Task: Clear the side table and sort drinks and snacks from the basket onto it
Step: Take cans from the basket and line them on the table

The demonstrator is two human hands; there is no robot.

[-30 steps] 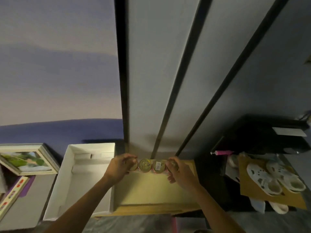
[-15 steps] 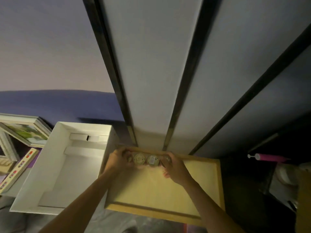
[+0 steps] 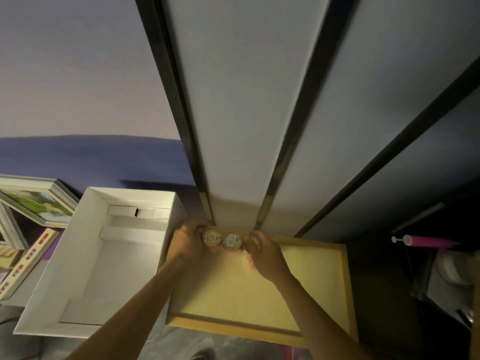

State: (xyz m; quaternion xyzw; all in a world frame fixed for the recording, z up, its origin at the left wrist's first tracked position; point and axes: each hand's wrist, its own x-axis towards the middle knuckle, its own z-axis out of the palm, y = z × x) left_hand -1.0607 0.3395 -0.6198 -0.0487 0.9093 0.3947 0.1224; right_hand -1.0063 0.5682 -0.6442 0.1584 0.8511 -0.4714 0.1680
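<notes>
Row of small round cups with pale foil lids: being gripped at both ends, lids facing up, sitting side by side and touching. Being clasped at the leftward end by the left hand, fingers curling round the outermost cup and hiding most of it. Being clasped at the other end by the right hand, fingers and thumb wrapping the last cup and leaving only part of its lid showing. Lying between the two palms, over the far edge of the pale yellow wooden side table with a raised rim. Resting on the wood or hovering just above it: cannot tell.

Stretching away beneath both forearms and out to the right of the grip: the tabletop. Standing just left of the left hand, close against the table's side: an open white cardboard box. Leaning further left, well apart from the grip: a silver-framed picture of green foliage, with a long cream strip bearing red and blue marks lying nearer. Lying well to the right of the right hand, in shadow: a pink tube-shaped object with a white tip. Rising directly beyond the grip: pale grey wall panels divided by dark strips.
</notes>
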